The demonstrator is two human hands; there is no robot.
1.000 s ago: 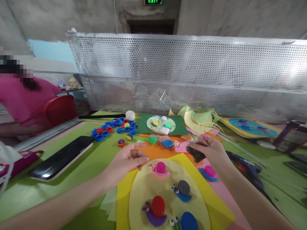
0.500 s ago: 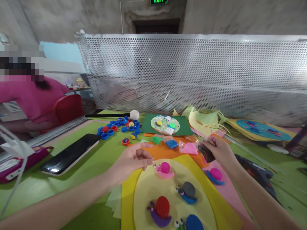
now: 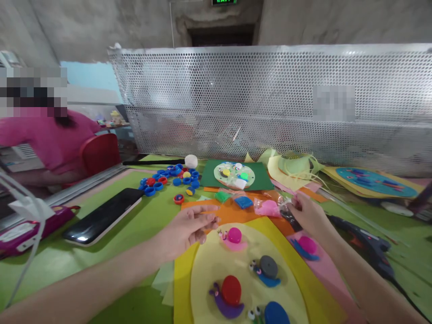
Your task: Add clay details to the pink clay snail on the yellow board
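Observation:
My left hand (image 3: 189, 229) hovers over the upper left of a pale yellow oval (image 3: 249, 265), its thumb and fingers closed together; anything small between them is too tiny to name. Close to it lies a pink clay snail (image 3: 234, 238). Lower on the oval sit a grey-shelled snail (image 3: 268, 267), a red-shelled one (image 3: 231, 290) and a blue-shelled one (image 3: 276, 312). My right hand (image 3: 308, 213) is pinched beside a black clay packet (image 3: 290, 216); what it grips is unclear. Below that hand lies a loose snail (image 3: 306, 246), pink-shelled with a blue body.
Blue, green and pink clay packets (image 3: 243, 202) lie behind the oval. Bottle caps (image 3: 162, 180) and a phone (image 3: 104, 216) are at left, with a power strip (image 3: 37, 229). A glue gun (image 3: 364, 243) lies right. A perforated metal screen (image 3: 236, 99) stands behind. Another person (image 3: 54, 139) sits far left.
My right hand has shifted slightly right and down, and the black packet now lies lower, less covered by it. My left hand barely moved. The view turned slightly.

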